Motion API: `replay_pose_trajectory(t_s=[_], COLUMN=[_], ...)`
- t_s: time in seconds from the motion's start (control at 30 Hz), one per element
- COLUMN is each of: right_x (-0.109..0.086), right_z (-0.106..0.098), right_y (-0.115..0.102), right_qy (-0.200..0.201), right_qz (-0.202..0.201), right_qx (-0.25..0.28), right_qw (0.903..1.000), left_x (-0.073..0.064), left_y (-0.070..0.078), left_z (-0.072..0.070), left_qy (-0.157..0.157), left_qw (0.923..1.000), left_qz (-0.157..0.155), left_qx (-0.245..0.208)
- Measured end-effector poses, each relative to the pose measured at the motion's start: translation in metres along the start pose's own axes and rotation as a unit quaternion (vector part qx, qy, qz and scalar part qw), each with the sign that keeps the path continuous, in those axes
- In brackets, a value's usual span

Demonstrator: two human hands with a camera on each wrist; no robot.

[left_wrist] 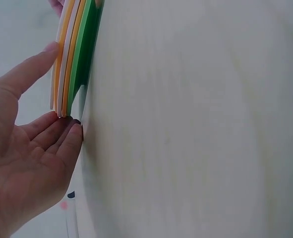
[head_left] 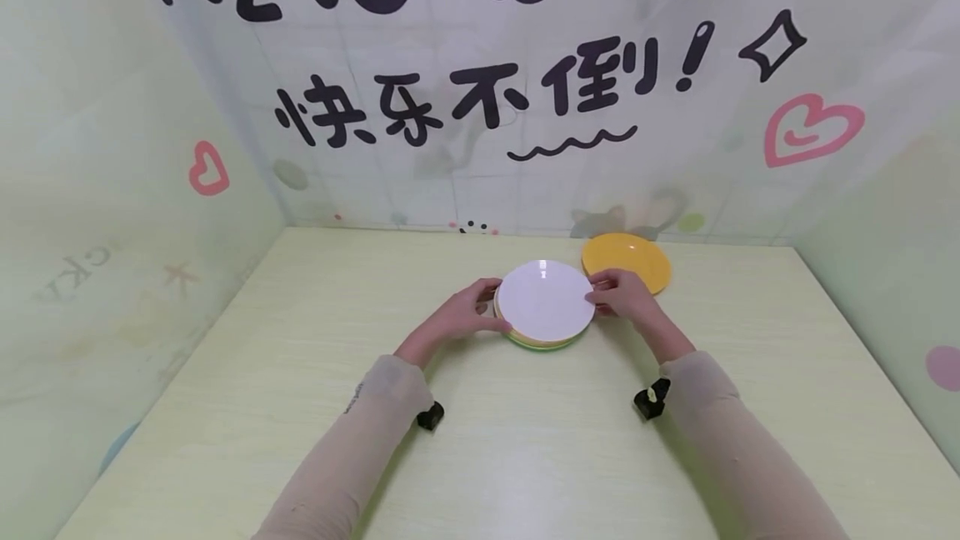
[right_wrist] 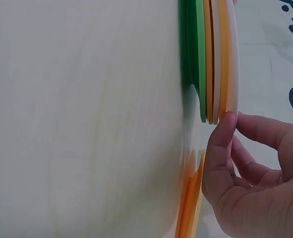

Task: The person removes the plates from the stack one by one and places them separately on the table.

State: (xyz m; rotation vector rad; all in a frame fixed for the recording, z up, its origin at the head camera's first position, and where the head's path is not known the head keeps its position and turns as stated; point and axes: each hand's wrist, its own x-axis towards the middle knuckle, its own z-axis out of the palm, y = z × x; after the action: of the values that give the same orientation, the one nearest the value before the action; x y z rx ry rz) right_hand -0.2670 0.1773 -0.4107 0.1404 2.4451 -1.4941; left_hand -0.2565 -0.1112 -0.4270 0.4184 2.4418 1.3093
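Observation:
A stack of round plates stands on the table, a white plate [head_left: 546,300] on top. Below it, in the left wrist view, orange, white and orange edges alternate down to a green plate [left_wrist: 82,54] at the bottom. My left hand [head_left: 467,312] is spread along the stack's left side, thumb and fingertips touching the plate edges. At the right side, my right hand [head_left: 622,300] pinches the rim of the top white plate between thumb and fingers. Its fingertips meet the rim beside the orange layer in the right wrist view.
Behind my right hand lies an orange plate [head_left: 630,261], partly hidden by that hand. The pale table [head_left: 540,440] ends at a back wall [head_left: 420,182] with printed lettering, and side walls rise left and right.

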Motion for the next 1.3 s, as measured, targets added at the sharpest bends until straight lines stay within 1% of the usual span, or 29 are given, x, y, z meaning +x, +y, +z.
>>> replay_pose_trajectory(t_s=[0.07, 0.17, 0.3, 0.5, 0.67, 0.8, 1.03, 1.17, 1.27, 1.3], right_x=[-0.001, -0.003, -0.005, -0.007, -0.009, -0.011, -0.019, -0.025, -0.029, -0.030], right_z=[-0.004, -0.010, -0.019, -0.037, -0.056, -0.073, -0.104, -0.120, -0.131, -0.134], right_y=[-0.001, -0.003, -0.007, -0.007, -0.002, 0.004, 0.016, 0.023, 0.031, 0.033], right_qy=[-0.004, -0.010, -0.005, 0.014, 0.025, 0.034, 0.057, 0.076, 0.093, 0.100], right_qz=[0.006, 0.011, 0.011, 0.005, 0.000, -0.002, -0.001, 0.004, 0.007, 0.011], right_qx=[0.029, 0.059, 0.074, 0.090, 0.128, 0.177, 0.234, 0.276, 0.299, 0.301], right_qw=[0.9996, 0.9982, 0.9972, 0.9958, 0.9915, 0.9837, 0.9706, 0.9581, 0.9495, 0.9482], left_x=[0.000, 0.000, -0.001, -0.001, -0.001, -0.001, -0.001, -0.001, -0.001, -0.001], left_y=[0.001, 0.003, 0.004, 0.004, 0.004, 0.004, 0.004, 0.004, 0.004, 0.003], left_z=[0.000, 0.000, 0.000, -0.001, 0.000, 0.000, -0.001, 0.000, 0.000, 0.001], left_qy=[0.000, -0.001, 0.001, 0.001, 0.001, 0.005, 0.007, 0.007, 0.009, 0.010], left_qw=[1.0000, 1.0000, 1.0000, 0.9999, 0.9998, 0.9998, 0.9998, 0.9999, 0.9999, 0.9998], left_qz=[0.000, -0.002, -0.006, -0.008, -0.015, -0.017, -0.015, -0.012, -0.010, -0.011], left_qx=[-0.003, 0.000, 0.007, 0.008, 0.010, 0.010, 0.008, 0.009, 0.010, 0.011])
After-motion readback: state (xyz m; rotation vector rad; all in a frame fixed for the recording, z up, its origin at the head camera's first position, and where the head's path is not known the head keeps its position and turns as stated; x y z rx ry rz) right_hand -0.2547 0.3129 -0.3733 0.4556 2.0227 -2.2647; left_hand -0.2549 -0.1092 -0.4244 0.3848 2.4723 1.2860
